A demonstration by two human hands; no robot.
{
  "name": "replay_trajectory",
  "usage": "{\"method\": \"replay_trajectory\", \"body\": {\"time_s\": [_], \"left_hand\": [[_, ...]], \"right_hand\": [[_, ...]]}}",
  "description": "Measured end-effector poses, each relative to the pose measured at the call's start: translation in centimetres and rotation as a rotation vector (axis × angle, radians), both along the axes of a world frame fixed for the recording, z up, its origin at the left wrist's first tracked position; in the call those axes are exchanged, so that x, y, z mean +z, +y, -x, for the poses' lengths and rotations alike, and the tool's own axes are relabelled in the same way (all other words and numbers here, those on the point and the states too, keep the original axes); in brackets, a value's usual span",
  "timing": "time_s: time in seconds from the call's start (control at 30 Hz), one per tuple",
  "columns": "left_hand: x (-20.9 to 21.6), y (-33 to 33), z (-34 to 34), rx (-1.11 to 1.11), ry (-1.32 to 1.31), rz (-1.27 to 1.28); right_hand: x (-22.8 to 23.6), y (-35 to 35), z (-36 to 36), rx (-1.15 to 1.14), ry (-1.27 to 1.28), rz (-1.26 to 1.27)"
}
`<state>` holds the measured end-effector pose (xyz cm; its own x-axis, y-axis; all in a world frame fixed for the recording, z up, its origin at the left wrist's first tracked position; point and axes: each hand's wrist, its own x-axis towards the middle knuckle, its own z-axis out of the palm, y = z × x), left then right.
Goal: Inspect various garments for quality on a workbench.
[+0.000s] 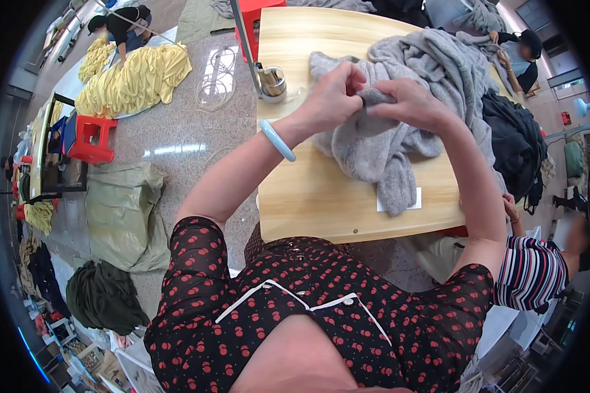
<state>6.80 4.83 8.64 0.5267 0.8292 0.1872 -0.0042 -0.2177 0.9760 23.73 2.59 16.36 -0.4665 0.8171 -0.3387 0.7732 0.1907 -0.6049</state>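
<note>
and here's the grey knit (373, 157), heaped across the table (308, 206), its upper part held aloft! the right hand (413, 105) grasps a fold between thumb and fingers; the left hand (334, 95) is curled right at that fold, though whether it's pinching cloth i can't tell. danger spots? a hard tug could stretch the soft weave. a sleeve lies over the white paper (410, 200), so a pull might drag both. and that cup (273, 85) near the edge: one careless left elbow could topple it!
</note>
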Motion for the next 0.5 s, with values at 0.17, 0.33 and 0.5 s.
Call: {"method": "replay_trajectory", "body": {"time_s": [0.17,0.33,0.5], "left_hand": [[-2.5,-5.0,-1.8,0.206,-0.387,0.133],[-5.1,-8.5,-5.2,0.117,-0.527,0.125],[-10.5,-7.3,-10.1,0.286,-0.069,0.041]], "right_hand": [[1.0,0.0,1.4,-0.2,0.139,-0.184],[6.0,-1.7,2.0,-0.228,0.758,-0.191],[12.0,-3.0,0.3,-0.279,1.124,-0.52]]}}
